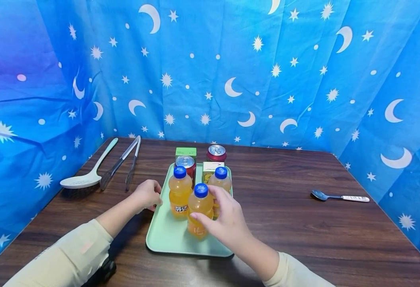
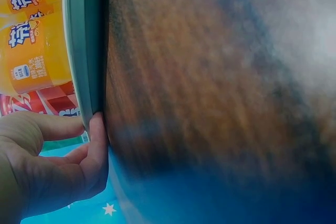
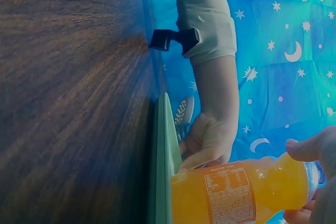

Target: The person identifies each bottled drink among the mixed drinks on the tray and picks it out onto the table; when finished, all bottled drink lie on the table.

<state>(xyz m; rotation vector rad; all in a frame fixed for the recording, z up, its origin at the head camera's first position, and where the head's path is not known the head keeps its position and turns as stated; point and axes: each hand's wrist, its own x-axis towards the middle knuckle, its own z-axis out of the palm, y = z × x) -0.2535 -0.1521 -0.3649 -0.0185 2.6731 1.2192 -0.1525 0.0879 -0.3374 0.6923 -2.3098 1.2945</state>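
Note:
A light green tray (image 1: pixel 163 235) lies on the table, and my left hand (image 1: pixel 147 195) pinches its left rim between thumb and fingers. With thumb and fingers around its upper part, my right hand (image 1: pixel 229 217) holds the front orange soda bottle (image 1: pixel 200 209). That bottle is upright on the tray and has a blue cap. Two similar bottles stand behind it, a left bottle (image 1: pixel 179 195) and a right bottle (image 1: pixel 221 181), the latter partly hidden. Farther back are a red soda can (image 1: pixel 185 161), a second can (image 1: pixel 216 151), a green box (image 1: pixel 186 152) and a small carton (image 1: pixel 210 169).
Left of the tray lie a pale slotted turner (image 1: pixel 82 180) and metal tongs (image 1: pixel 124 159) with dark tips. A spoon (image 1: pixel 339 197) with a patterned handle rests far right. Blue cloth (image 1: pixel 195 99) with moons and stars hangs around the wooden table (image 1: pixel 285 239).

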